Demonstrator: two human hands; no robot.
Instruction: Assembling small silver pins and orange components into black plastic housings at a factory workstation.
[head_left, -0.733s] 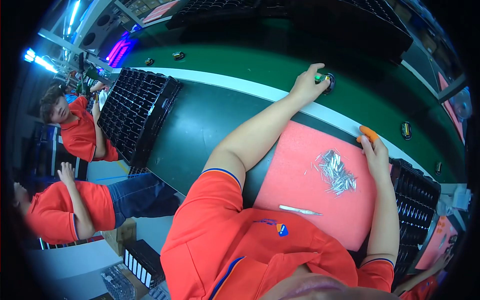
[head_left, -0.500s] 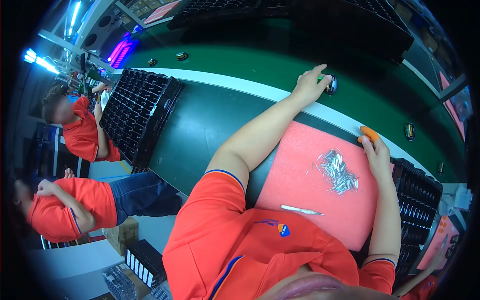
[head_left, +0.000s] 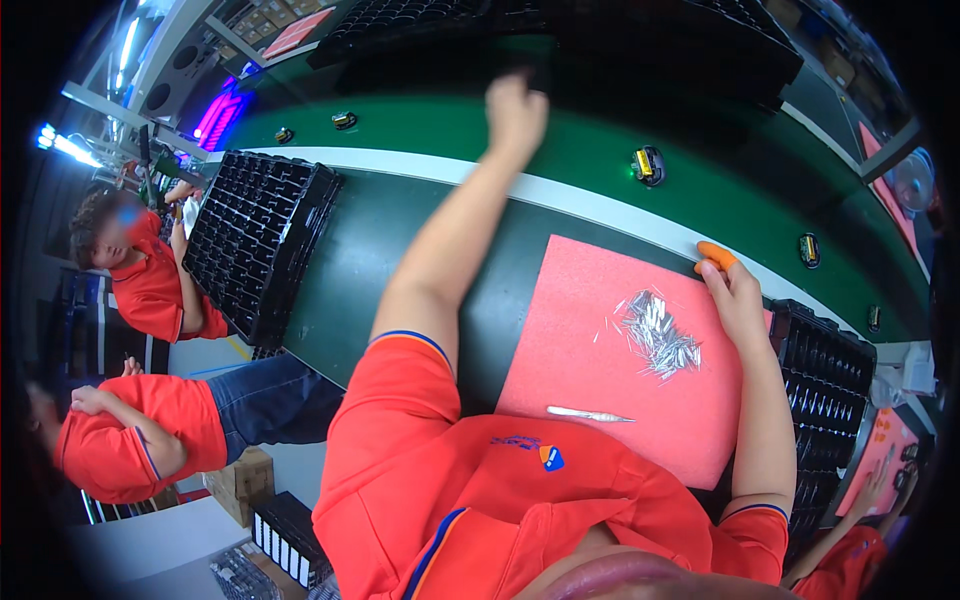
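Observation:
My left hand (head_left: 515,115) is stretched out over the green conveyor belt (head_left: 400,137), close to the dark trays at the far side. It is blurred, and its fingers cannot be made out well. On the belt to its right lies a small rounded device (head_left: 648,166) with a yellow part and a lit green spot. My right hand (head_left: 735,292) is at the white rail, by the far right corner of a pink foam mat (head_left: 600,340). Orange covers sit on its fingertips. Its fingers are curled toward the thumb; anything between them is hidden.
On the mat lie a heap of thin silvery pieces (head_left: 660,335) and white tweezers (head_left: 590,413). Black trays stand at left (head_left: 260,240) and right (head_left: 820,400). More devices (head_left: 808,250) (head_left: 344,120) lie on the belt. Two people (head_left: 140,435) in red shirts are at left.
My left hand has left the device and moved left and farther away over the belt. The device stays on the belt, its green light showing. My right hand holds its place at the rail.

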